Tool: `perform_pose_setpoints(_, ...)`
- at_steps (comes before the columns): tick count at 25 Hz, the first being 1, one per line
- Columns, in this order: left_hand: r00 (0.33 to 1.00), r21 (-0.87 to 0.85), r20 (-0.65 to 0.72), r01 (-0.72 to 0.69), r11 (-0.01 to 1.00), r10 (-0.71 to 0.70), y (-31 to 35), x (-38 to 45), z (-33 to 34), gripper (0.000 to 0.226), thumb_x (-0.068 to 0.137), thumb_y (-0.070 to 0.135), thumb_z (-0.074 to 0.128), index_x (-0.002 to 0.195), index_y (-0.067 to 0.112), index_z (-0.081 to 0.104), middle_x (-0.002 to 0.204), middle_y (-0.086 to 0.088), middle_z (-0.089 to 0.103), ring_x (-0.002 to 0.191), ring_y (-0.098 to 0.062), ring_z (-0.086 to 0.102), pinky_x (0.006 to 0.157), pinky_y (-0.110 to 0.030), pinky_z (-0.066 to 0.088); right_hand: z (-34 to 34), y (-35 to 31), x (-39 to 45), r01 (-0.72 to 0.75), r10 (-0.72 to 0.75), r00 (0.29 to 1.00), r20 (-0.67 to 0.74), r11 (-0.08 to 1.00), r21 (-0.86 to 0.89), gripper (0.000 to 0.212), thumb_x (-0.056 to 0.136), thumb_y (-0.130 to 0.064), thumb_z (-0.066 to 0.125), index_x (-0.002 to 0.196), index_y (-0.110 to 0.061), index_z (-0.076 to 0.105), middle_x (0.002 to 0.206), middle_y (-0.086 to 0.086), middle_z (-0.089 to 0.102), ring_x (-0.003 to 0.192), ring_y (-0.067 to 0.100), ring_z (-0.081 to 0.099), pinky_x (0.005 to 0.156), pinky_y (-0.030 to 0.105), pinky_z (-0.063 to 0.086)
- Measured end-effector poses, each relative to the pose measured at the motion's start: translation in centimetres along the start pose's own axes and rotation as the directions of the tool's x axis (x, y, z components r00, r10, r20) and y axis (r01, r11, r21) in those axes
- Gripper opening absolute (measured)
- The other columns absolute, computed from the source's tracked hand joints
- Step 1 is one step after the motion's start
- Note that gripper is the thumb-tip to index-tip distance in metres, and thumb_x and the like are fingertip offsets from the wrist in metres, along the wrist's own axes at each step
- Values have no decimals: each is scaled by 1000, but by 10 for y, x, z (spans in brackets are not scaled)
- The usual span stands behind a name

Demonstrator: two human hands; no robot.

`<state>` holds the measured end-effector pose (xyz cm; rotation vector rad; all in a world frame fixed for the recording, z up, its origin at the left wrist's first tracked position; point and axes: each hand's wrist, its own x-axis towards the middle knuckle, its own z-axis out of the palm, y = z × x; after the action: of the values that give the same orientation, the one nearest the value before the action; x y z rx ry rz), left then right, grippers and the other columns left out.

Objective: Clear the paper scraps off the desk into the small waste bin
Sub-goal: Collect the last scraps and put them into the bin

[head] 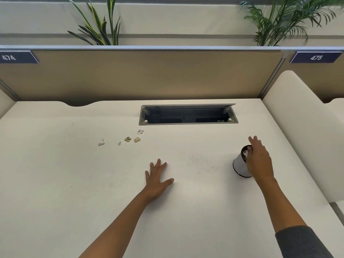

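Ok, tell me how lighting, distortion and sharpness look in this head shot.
Head view: soft, even light, only faint shadows under the open left hand and beside the small white cylindrical waste bin; wide-angle lens bows the tan partition's grey top rail; the small pale paper scraps are soft, too small for detail; the right hand over the bin looks slightly blurred.

Small white waste bin (239, 164) upright, paper scraps (127, 139) scattered well left
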<state>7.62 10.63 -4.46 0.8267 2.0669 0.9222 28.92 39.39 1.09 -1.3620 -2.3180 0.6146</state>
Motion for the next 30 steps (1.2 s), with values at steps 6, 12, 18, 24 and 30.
perform_pose_setpoints(6, 1000, -3, -18, -8, 1000, 8, -1, 1, 1, 66, 96, 32, 57, 153, 28, 23, 163, 15, -6, 146, -5, -23, 119, -37, -19, 5, 0, 4, 18, 28, 994, 110, 918, -397, 58, 106, -29, 29, 154, 2, 16, 163, 21, 12, 150, 40, 7, 121, 54, 10)
perform_pose_setpoints(12, 1000, -5, -22, -12, 1000, 11, -2, 2, 1, 66, 96, 32, 57, 153, 28, 24, 163, 15, -5, 146, -4, -23, 119, -38, -18, 6, -1, -1, 33, 37, 980, 195, 938, -344, 96, 89, -74, 17, 157, -10, -5, 165, 12, -11, 152, 28, -13, 121, 47, -8)
perform_pose_setpoints(18, 1000, -47, -18, -16, 999, 15, -2, 0, 0, 64, 97, 30, 57, 152, 27, 25, 163, 15, -4, 146, -4, -21, 119, -38, -18, -4, -7, 1, 8, 64, 965, 253, 962, -274, 98, 82, -80, 19, 158, -23, -3, 166, 8, -6, 152, 29, -13, 121, 52, -7)
perform_pose_setpoints(24, 997, 116, -18, -71, 991, 73, -9, -2, -5, 69, 97, 28, 55, 154, 19, 18, 164, 6, -1, 150, -12, -14, 121, -37, -11, 4, -37, -12, 112, -112, 989, -92, 994, -5, 67, 94, -54, 51, 147, -15, 37, 153, 10, 40, 145, 31, 27, 118, 48, 25)
perform_pose_setpoints(30, 926, 42, -367, -79, 996, 89, -28, -3, -38, 55, 94, 13, 55, 146, 11, 36, 162, 0, 18, 151, -11, 1, 122, -29, -3, 54, -100, -29, 365, -359, 931, -65, 917, 163, 40, 95, -22, 61, 133, -15, 52, 132, 2, 56, 126, 20, 45, 105, 35, 41)
